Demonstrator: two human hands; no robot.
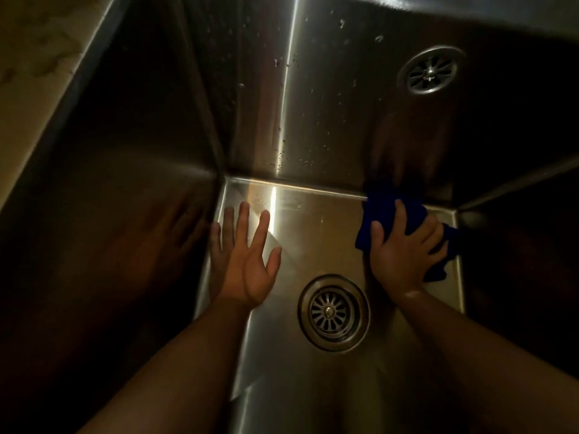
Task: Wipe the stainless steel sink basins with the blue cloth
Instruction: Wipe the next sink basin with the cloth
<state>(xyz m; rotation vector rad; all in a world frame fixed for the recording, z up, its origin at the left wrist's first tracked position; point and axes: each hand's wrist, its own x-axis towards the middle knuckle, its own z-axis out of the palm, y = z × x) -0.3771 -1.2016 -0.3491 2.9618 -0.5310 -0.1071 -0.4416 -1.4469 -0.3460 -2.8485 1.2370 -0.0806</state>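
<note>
I look straight down into a deep stainless steel sink basin (307,227). My right hand (404,249) presses a crumpled blue cloth (380,211) onto the basin floor in the far right corner, where the floor meets the back wall. My left hand (247,255) is spread open and flat near the far left corner of the floor, holding nothing. The round drain strainer (333,313) lies between my two forearms.
The back wall (329,104) carries water droplets and mirrors the drain as a reflection (430,72). Dark steel side walls rise on the left (125,198) and right. A pale countertop (34,64) shows at the top left beyond the rim.
</note>
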